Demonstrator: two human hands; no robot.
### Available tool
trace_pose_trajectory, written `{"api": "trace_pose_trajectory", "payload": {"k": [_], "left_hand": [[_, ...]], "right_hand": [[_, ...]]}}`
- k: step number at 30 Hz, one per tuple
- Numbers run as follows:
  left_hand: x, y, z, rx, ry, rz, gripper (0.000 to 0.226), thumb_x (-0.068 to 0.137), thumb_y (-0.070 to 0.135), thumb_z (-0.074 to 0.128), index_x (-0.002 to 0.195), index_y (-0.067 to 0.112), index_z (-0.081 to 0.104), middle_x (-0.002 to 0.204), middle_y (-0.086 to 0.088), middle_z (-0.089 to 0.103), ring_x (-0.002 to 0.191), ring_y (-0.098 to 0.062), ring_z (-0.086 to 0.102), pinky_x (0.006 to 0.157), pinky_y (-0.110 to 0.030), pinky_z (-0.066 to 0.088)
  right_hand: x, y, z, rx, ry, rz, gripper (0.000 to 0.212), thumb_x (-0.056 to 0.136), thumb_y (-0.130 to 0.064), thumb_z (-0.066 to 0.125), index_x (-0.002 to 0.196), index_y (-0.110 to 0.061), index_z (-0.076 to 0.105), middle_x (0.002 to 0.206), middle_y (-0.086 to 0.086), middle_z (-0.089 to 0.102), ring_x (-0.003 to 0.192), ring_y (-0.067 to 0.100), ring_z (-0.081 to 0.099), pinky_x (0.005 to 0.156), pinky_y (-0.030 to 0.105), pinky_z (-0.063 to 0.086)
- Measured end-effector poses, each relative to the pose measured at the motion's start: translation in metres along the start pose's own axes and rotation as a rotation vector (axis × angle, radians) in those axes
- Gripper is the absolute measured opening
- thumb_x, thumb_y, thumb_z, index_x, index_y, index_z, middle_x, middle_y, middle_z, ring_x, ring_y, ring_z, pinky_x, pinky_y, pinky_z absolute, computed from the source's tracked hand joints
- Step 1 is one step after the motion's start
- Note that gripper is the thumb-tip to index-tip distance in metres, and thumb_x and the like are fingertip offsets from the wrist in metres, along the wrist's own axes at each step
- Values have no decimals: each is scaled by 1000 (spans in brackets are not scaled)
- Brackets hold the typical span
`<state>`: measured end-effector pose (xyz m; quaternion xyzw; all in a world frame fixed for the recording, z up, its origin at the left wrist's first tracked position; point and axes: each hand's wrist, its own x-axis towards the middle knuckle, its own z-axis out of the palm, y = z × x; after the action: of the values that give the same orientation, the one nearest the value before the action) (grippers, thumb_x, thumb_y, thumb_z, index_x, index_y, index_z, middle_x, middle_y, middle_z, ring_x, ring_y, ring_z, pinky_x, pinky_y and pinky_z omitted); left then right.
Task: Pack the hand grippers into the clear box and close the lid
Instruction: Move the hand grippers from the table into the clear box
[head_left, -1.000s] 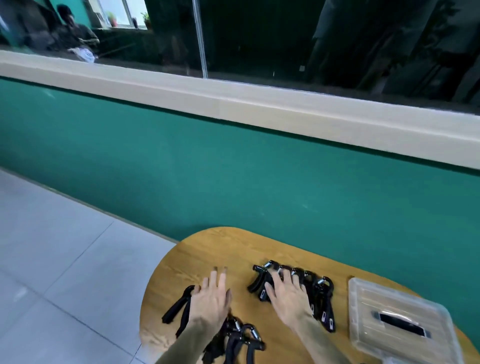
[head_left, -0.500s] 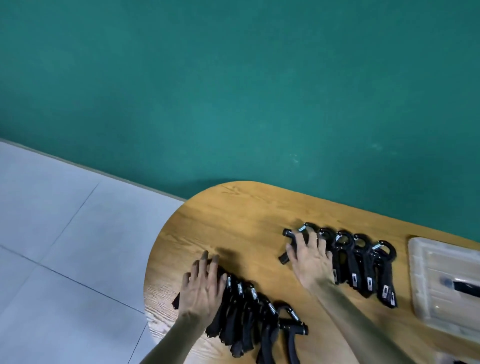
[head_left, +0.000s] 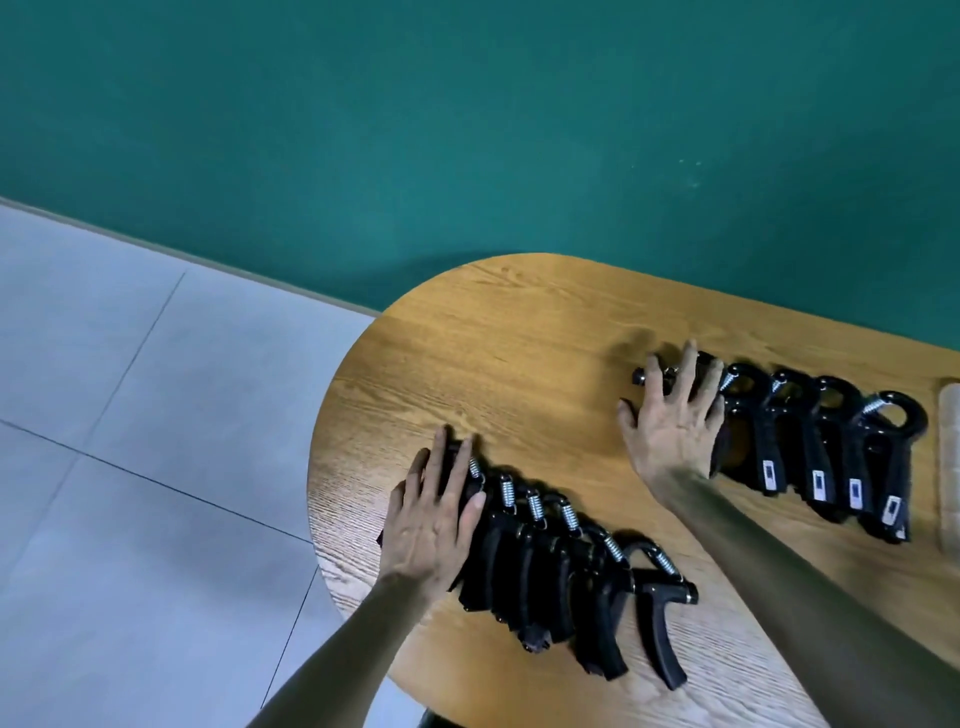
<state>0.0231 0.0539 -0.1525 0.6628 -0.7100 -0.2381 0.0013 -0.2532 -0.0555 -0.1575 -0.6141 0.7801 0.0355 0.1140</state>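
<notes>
Black hand grippers partly hidden under flat, spread hands (left, right), clear box cut off

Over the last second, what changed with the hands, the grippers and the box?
Mostly the camera tipped down: the window went out of view, and the clear box slid to the right edge, only a sliver showing. The left hand and right hand stayed flat on the left row and right row of grippers. Nothing was lifted or let go; both rows still lie on the table.
</notes>
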Motion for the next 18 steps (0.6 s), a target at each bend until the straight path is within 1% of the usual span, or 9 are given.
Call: {"api": "trace_pose_trajectory", "payload": {"k": [2, 4, 8, 13, 16, 18], "left_hand": [[-2, -3, 4, -7, 4, -10, 62, 103, 56, 8, 157, 37, -15, 167, 6, -19, 152, -25, 17, 118, -46, 29], [-3, -4, 5, -10, -5, -9, 62, 102, 56, 5, 157, 35, -17, 166, 7, -21, 152, -24, 16, 118, -46, 28], [-4, -4, 5, -11, -16, 16, 64, 101, 55, 2, 156, 32, -20, 165, 6, -24, 148, -25, 21, 116, -46, 31], [-12, -8, 5, 64, -39, 13, 65, 102, 53, 7, 156, 30, -21, 163, 3, -29, 138, -26, 32, 108, -46, 35], [-11, -7, 5, 128, -57, -15, 65, 102, 51, 9, 156, 30, -22, 163, 2, -31, 132, -26, 35, 103, -45, 37], [-11, -7, 5, 152, -64, -18, 65, 103, 47, 12, 156, 29, -22, 163, 1, -32, 126, -24, 38, 101, -43, 38]], "right_hand": [[-2, -1, 4, -29, 0, 12, 76, 93, -37, 59, 153, -20, 16, 164, 14, -15, 148, 45, -9, 115, 64, 20], [-4, -2, 8, -46, -2, 30, 80, 90, -29, 63, 154, -19, 15, 163, 15, -17, 148, 45, -11, 115, 63, 21], [-8, -8, 10, -25, -5, 40, 84, 86, -18, 65, 154, -18, 15, 163, 16, -18, 148, 44, -11, 114, 62, 24], [-13, -12, 10, -11, -9, 21, 92, 78, -7, 66, 154, -18, 14, 163, 15, -17, 147, 49, -9, 107, 64, 33], [-16, -15, 10, -15, -25, 52, 99, 77, -7, 69, 155, -21, 10, 163, 15, -18, 145, 53, -7, 101, 62, 41], [-17, -15, 10, 3, -42, 81, 100, 80, -11, 72, 156, -23, 8, 163, 14, -18, 145, 53, -4, 99, 60, 41]]}}
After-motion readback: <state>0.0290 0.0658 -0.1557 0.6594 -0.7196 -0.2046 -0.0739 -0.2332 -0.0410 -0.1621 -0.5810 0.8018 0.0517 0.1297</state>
